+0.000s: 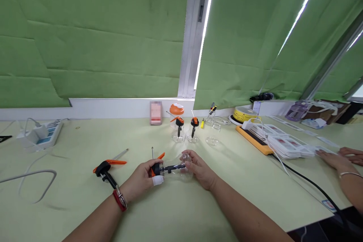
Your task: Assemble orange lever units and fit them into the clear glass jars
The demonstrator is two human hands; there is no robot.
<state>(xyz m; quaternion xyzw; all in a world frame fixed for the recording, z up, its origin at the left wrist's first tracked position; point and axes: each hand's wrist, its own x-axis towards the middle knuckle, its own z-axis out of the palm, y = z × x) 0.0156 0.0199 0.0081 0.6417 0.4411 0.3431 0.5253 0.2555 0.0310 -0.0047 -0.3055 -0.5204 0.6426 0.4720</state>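
- Power strip [53, 136] is sitting well left of the bottle [180, 176].
- Loose pump [106, 172], orange-levered, is lying left of the bottle.
- Your left hand [144, 176] is closing round the black cap [155, 169] at the bottle's left end.
- Pink panel [155, 113] is standing behind the bottle; blurring is hiding any writing.
- The bottle is pointing sideways between your hands, its dark stem inside. You are probably seating or tightening the cap; the next move likely calls for steadying the glass while turning the cap.
- Two capped bottles [179, 130] are standing behind it.
- Your right hand [202, 170] is holding the bottle's right end, fingers curled narrowly.
- Yellow roll [244, 114] and cards [283, 145] are resting to its right; their print is showing too small to read.
- Another person's hands [331, 160] are resting farther right of it.
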